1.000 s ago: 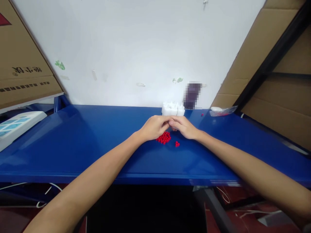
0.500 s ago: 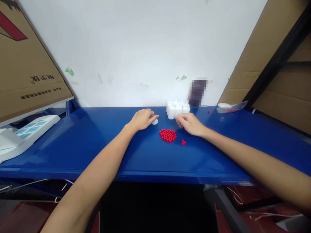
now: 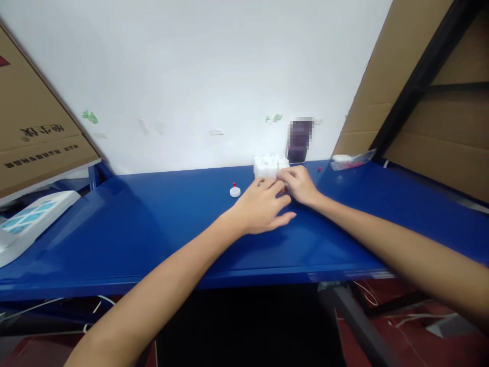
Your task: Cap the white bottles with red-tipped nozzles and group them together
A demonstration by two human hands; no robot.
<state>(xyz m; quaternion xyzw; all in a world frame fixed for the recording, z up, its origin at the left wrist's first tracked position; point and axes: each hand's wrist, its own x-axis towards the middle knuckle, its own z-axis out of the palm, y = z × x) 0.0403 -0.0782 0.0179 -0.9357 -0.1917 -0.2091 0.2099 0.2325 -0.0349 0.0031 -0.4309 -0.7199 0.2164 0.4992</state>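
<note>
My left hand [image 3: 263,206] reaches low over the middle of the table, palm down, with fingers apart and thumb stretched out. The red pieces seen there earlier are hidden beneath or behind it. My right hand [image 3: 300,184] meets its fingertips and is closed in a pinch; what it pinches, if anything, is hidden. Just behind both hands stands a cluster of small white bottles [image 3: 266,166]. Left of my left hand lies a round white cap [image 3: 235,192], with a small red piece [image 3: 234,184] at its far edge.
The blue table [image 3: 153,229] ends at a white wall. A dark phone-like object [image 3: 297,155] leans there, partly pixelated. Farther right are one red piece [image 3: 319,169] and a clear plastic bag [image 3: 353,160]. A white device [image 3: 38,219] stands left, and cardboard flanks both sides.
My left hand has moved right, from the white cap to my right hand, and covers the red pile. A red piece now shows by the cap. The camera view has shifted slightly.
</note>
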